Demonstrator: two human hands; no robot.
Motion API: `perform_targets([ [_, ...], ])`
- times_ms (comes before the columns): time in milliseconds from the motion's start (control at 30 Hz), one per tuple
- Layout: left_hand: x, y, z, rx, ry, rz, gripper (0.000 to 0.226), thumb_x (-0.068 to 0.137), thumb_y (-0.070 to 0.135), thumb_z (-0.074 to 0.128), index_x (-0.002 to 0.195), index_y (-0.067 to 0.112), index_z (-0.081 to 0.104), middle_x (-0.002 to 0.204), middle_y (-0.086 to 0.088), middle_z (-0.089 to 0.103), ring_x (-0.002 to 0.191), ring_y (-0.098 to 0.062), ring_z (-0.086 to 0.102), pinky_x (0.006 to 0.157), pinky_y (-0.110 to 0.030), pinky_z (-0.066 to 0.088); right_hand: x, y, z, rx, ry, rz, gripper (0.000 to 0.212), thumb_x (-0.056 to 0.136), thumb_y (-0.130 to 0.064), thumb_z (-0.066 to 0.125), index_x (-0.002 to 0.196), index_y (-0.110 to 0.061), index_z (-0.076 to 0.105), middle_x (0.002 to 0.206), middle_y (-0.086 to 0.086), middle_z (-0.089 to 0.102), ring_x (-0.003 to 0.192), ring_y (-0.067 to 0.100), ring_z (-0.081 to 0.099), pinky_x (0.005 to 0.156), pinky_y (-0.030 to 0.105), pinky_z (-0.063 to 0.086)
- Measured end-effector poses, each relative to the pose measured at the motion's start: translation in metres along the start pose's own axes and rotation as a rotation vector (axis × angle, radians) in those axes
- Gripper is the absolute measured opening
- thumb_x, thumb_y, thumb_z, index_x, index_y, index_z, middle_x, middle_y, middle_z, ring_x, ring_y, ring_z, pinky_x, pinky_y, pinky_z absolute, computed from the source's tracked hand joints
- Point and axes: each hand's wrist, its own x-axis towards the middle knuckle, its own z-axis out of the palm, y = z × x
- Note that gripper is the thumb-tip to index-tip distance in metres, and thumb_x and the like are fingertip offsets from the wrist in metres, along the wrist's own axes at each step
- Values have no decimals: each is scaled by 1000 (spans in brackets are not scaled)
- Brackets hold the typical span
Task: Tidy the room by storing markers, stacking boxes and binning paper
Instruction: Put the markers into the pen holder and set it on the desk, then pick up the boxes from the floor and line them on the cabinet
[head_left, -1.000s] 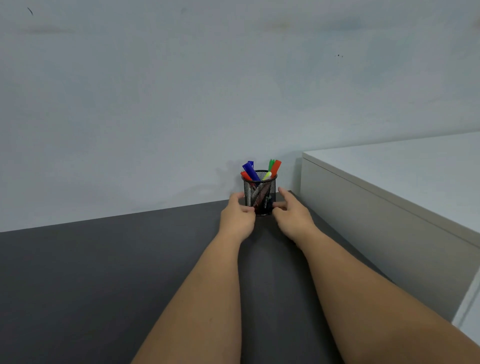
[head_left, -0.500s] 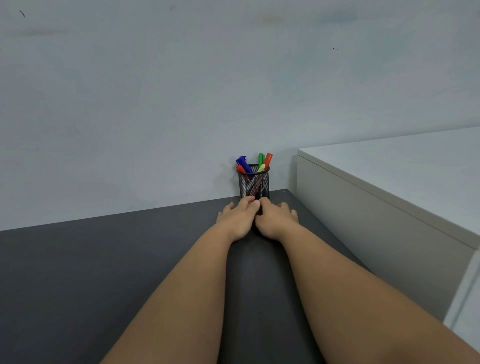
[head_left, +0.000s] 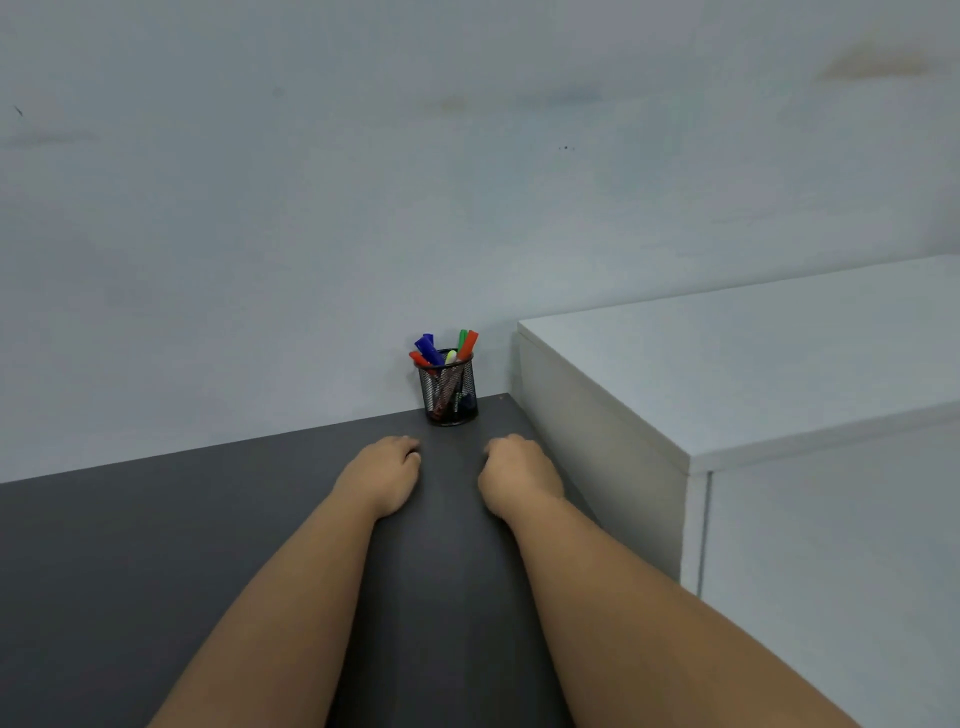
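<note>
Resting both hands (head_left: 449, 475) empty, near marker cup (head_left: 449, 392)

A black wire-mesh pen cup (head_left: 449, 389) stands upright at the far edge of the dark grey table (head_left: 156, 545), close to its far right corner and against the wall. It holds a cluster of markers (head_left: 445, 353) leaning at angles, caps up: two blue and one red tilted left, one green and one orange-red tilted right, and a pale yellow tip between them. Their barrels show dimly through the mesh.
</note>
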Motion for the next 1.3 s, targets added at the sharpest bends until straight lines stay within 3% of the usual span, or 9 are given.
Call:
perform_targets([
  [133, -34, 11, -1, 38, 4, -11, 47, 103, 25, 34, 149, 16, 39, 158, -5, 31, 145, -22, 30, 117, -31, 23, -23, 14, -13, 5, -49, -93, 44, 90, -9, 40, 130, -14, 57, 135, 11, 53, 124, 32, 49, 101, 38, 43],
  [400, -109, 53, 1, 39, -24, -12, 50, 105, 27, 33, 152, 12, 31, 161, -5, 23, 149, -20, 22, 120, -30, 16, -81, 37, -38, -38, -174, -212, 45, 90, -27, 38, 130, -20, 58, 140, 5, 53, 126, 30, 50, 103, 41, 44],
  [600, -159, 92, 4, 40, -57, -34, 52, 105, 32, 31, 153, 14, 27, 162, -4, 20, 149, -23, 19, 121, -37, 16, -125, 53, -50, -103, -227, -284, 51, 96, -29, 29, 139, -9, 46, 147, 11, 43, 133, 30, 40, 112, 43, 32],
  [733, -195, 122, 5, 27, -70, -28, 53, 104, 35, 31, 153, 15, 27, 162, -3, 19, 150, -23, 19, 121, -41, 16, -163, 65, -65, 11, -259, -294, 50, 101, -26, 30, 144, -2, 37, 153, 15, 33, 141, 31, 28, 117, 33, 16],
  [833, -224, 143, 6, 14, -80, -26, 53, 104, 35, 31, 153, 15, 27, 163, -2, 19, 150, -24, 18, 122, -41, 15, -193, 85, -73, 202, -309, -296, 53, 102, -27, 35, 151, -9, 28, 161, 5, 18, 149, 24, 13, 118, 28, 6],
  [900, -243, 159, 5, 2, -79, -30, 54, 104, 37, 31, 154, 16, 26, 163, -1, 18, 150, -24, 16, 122, -41, 14, -213, 100, -78, 422, -338, -232, 55, 100, -30, 42, 152, -17, 28, 162, -4, 17, 148, 17, 16, 118, 28, 12],
  [1000, -269, 187, 4, -13, -69, -53, 57, 103, 40, 32, 155, 17, 24, 163, 1, 16, 150, -24, 14, 122, -41, 13, -246, 132, -88, 586, -302, -121, 50, 99, -31, 45, 147, -20, 40, 153, -3, 38, 139, 16, 37, 110, 25, 29],
  [1133, -300, 239, 7, -48, -82, -67, 59, 103, 44, 31, 155, 17, 23, 164, 1, 13, 151, -24, 9, 122, -44, 7, -290, 205, -100, 498, -375, 21, 45, 97, -30, 44, 141, -18, 49, 141, 3, 53, 129, 19, 48, 110, 29, 33],
  [1300, -332, 323, 32, -206, -99, 40, 50, 102, 44, 37, 147, 22, 43, 160, 4, 26, 148, -19, 21, 120, -36, 7, -340, 306, -134, 324, -477, 223, 52, 93, -31, 51, 143, -18, 44, 130, 4, 57, 104, 20, 53, 96, 32, 46],
])
